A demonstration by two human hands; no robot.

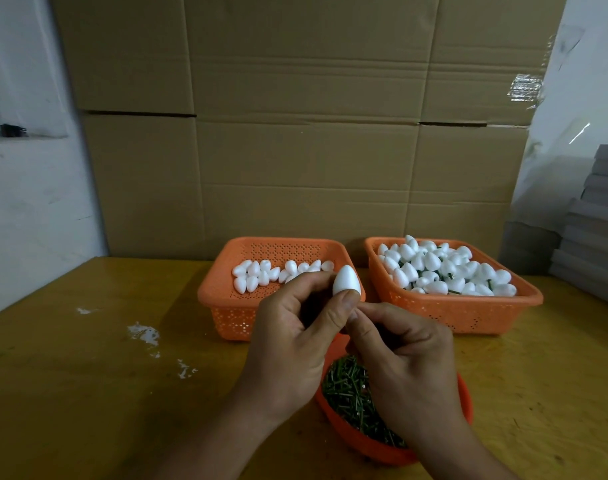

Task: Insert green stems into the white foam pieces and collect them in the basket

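The wooden table is bare toward 9 o'clock except for white crumbs. At centre, the left hand pinches an upright foam piece, tip toward 12 o'clock. The right hand has its fingers curled below it; whether it holds a stem I cannot tell. The left basket holds plain foam pieces, the right basket at 2 o'clock stemmed ones, and the bowl at 6 o'clock holds green stems.

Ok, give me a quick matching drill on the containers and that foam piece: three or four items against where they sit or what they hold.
Items:
1. left basket
2. right basket
3. bowl
4. foam piece

States:
A. holds loose green stems
B. pinched in the left hand
C. few plain foam pieces
D. heaped with stemmed foam pieces

Pairs: 1-C, 2-D, 3-A, 4-B
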